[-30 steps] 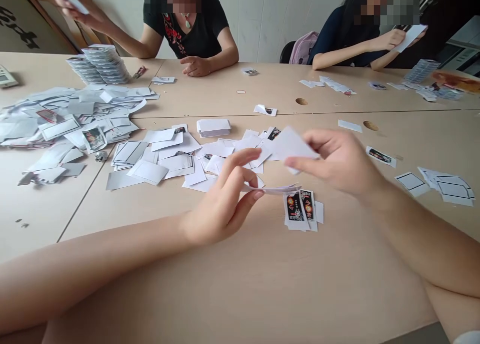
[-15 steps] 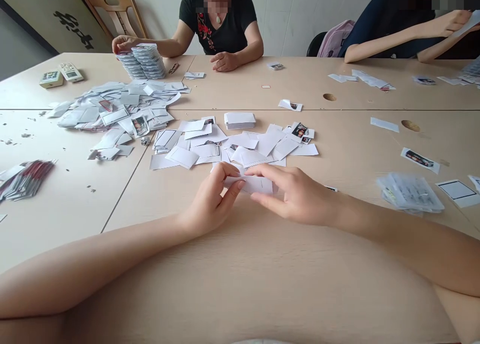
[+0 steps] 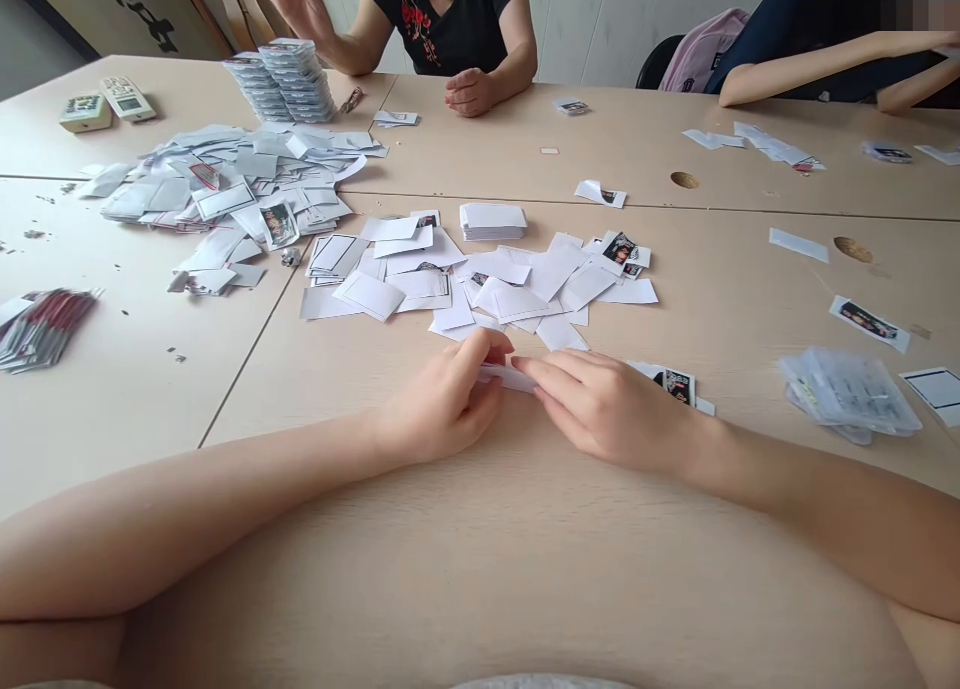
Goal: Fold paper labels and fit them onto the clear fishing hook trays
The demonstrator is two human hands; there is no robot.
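Between my hands is a small white piece of paper (image 3: 507,376), seen nearly edge-on. My left hand (image 3: 448,397) is closed on its left end, thumb below and fingers curled above. My right hand (image 3: 611,401) pinches the other end with thumb and fingertips. Just beyond my fingers lies a loose spread of white paper slips (image 3: 517,304), a few showing dark printed pictures. A neat stack of white cards (image 3: 493,222) stands behind the spread. Beside my right wrist, a printed slip (image 3: 676,384) lies partly hidden by the hand.
A large heap of slips (image 3: 225,184) covers the left middle. Tall stacks of plastic-sleeved cards (image 3: 289,84) stand behind it. Clear plastic sleeves (image 3: 851,394) lie at right, a red-edged bundle (image 3: 45,329) at left. Two people sit across the table, one with a raised hand (image 3: 296,4).
The paper in my hands has turned from face-on to nearly edge-on, and my right-hand fingers have closed together. The person opposite has lifted a hand off the stacks. The view has shifted slightly.
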